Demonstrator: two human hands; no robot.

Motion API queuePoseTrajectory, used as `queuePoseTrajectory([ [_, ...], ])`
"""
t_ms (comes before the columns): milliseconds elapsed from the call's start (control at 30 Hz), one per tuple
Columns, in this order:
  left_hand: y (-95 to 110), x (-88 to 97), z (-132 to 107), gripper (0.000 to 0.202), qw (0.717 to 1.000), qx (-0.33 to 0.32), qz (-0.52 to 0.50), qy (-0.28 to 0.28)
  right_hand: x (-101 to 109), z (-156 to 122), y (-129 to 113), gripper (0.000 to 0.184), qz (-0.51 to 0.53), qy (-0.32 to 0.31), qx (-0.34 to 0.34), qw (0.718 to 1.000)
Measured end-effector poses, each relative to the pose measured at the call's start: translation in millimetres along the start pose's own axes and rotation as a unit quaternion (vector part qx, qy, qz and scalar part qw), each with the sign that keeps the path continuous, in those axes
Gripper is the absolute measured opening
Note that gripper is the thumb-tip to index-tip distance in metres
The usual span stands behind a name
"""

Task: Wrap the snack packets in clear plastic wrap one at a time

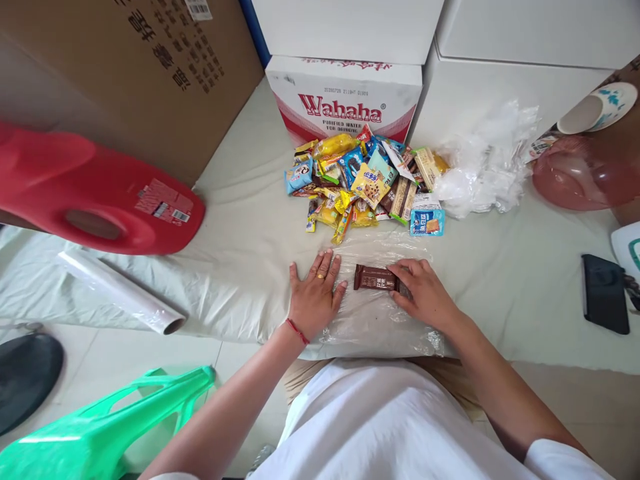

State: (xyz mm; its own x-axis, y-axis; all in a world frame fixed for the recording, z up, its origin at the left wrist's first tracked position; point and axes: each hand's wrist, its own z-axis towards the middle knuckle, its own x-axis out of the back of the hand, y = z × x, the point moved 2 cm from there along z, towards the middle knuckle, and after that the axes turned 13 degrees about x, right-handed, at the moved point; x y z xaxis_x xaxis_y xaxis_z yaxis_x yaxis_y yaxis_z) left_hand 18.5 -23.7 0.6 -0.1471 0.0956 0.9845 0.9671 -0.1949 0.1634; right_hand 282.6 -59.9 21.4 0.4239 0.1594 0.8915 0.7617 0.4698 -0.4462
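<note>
A wrapped brown snack bar lies on clear plastic film, with a hand on either side.
The left hand [314, 303] is flat and open, fingers spread, pressing the left edge of the plastic film [367, 325]; the right hand [424, 293] pinches the right end of the snack bar [371, 278] between thumb and fingers. Just beyond the film, a heap of packaged snacks [370, 185] sits before a white-and-red box [345, 100], with crumpled clear bags [487, 170] at its right, all on pale green cloth [240, 287].
</note>
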Motion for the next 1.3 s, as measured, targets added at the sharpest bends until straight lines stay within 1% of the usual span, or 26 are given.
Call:
queuePoseTrajectory([
  [67, 0.1, -1.1, -0.2, 0.062, 1.000, -0.001, 0.009, 0.002, 5.2, 1.3, -2.1, 0.054, 0.005, 0.009, 0.005, 1.000],
  [133, -0.2, -1.8, -0.3, 0.062, 1.000, -0.003, 0.015, 0.004, 15.2, 10.3, -3.7, 0.051, 0.008, 0.044, 0.004, 0.999],
  [167, -0.4, -1.9, -0.3, 0.063, 1.000, -0.005, 0.016, 0.005, 21.3, 18.6, -3.7, 0.046, -0.002, 0.065, -0.001, 0.998],
  [233, -0.6, -1.6, -0.3, 0.063, 1.000, -0.008, 0.016, 0.007, 32.9, 42.6, -1.0, 0.037, -0.055, 0.094, -0.020, 0.994],
  [300, -0.7, -0.8, 0.0, 0.062, 1.000, -0.010, 0.016, 0.009, 41.3, 74.2, 6.6, 0.032, -0.133, 0.099, -0.047, 0.985],
  [367, -0.5, 0.1, 0.5, 0.062, 1.000, -0.011, 0.016, 0.010, 45.7, 107.6, 18.8, 0.033, -0.199, 0.098, -0.079, 0.972],
  [433, -0.3, 0.9, 1.0, 0.062, 1.000, -0.011, 0.015, 0.011, 47.2, 135.3, 31.7, 0.035, -0.238, 0.096, -0.096, 0.962],
  [500, -0.3, 1.3, 1.4, 0.062, 1.000, -0.011, 0.011, 0.013, 48.6, 151.1, 40.8, 0.031, -0.253, 0.097, -0.095, 0.958],
  [533, -0.4, 1.2, 1.5, 0.062, 1.000, -0.011, 0.007, 0.013, 50.1, 153.4, 43.4, 0.028, -0.255, 0.099, -0.092, 0.957],
  [567, -0.5, 1.1, 1.5, 0.062, 1.000, -0.010, 0.003, 0.014, 52.7, 152.1, 44.8, 0.026, -0.255, 0.103, -0.089, 0.957],
  [633, -0.7, 0.6, 1.3, 0.062, 1.000, -0.010, -0.008, 0.016, 61.1, 139.9, 46.1, 0.026, -0.249, 0.124, -0.085, 0.957],
  [767, -0.3, 0.3, 0.7, 0.062, 0.999, -0.010, -0.032, 0.020, 88.0, 97.6, 54.5, 0.027, -0.220, 0.203, -0.064, 0.952],
  [867, 0.3, 1.2, 0.6, 0.061, 0.999, -0.008, -0.044, 0.022, 108.5, 67.8, 60.3, 0.027, -0.148, 0.242, -0.034, 0.958],
  [900, 0.5, 1.6, 0.6, 0.061, 0.999, -0.005, -0.046, 0.024, 113.8, 59.1, 58.4, 0.027, -0.122, 0.249, -0.021, 0.961],
  [967, 0.6, 2.2, 0.7, 0.060, 0.998, -0.002, -0.049, 0.026, 119.7, 43.5, 46.0, 0.025, -0.088, 0.266, 0.019, 0.960],
  [1033, 0.7, 2.5, 0.9, 0.060, 0.999, -0.002, -0.048, 0.025, 115.2, 31.3, 25.8, 0.023, -0.071, 0.275, 0.080, 0.956],
  [1067, 0.8, 2.6, 0.9, 0.060, 0.999, -0.004, -0.047, 0.024, 108.2, 26.9, 15.4, 0.024, -0.060, 0.269, 0.118, 0.954],
  [1133, 0.8, 2.9, 0.9, 0.061, 0.999, -0.006, -0.043, 0.025, 86.5, 22.0, -0.4, 0.028, -0.029, 0.240, 0.197, 0.950],
  [1167, 0.7, 3.0, 0.9, 0.061, 0.999, -0.006, -0.040, 0.024, 73.6, 21.0, -4.2, 0.030, -0.012, 0.217, 0.233, 0.948],
  [1233, 0.5, 3.2, 0.8, 0.060, 0.999, -0.004, -0.034, 0.022, 49.6, 19.4, -2.8, 0.031, 0.013, 0.165, 0.285, 0.944],
  [1300, 0.4, 3.1, 0.7, 0.059, 0.999, -0.006, -0.028, 0.018, 34.3, 15.9, 6.6, 0.031, 0.020, 0.112, 0.290, 0.950],
])
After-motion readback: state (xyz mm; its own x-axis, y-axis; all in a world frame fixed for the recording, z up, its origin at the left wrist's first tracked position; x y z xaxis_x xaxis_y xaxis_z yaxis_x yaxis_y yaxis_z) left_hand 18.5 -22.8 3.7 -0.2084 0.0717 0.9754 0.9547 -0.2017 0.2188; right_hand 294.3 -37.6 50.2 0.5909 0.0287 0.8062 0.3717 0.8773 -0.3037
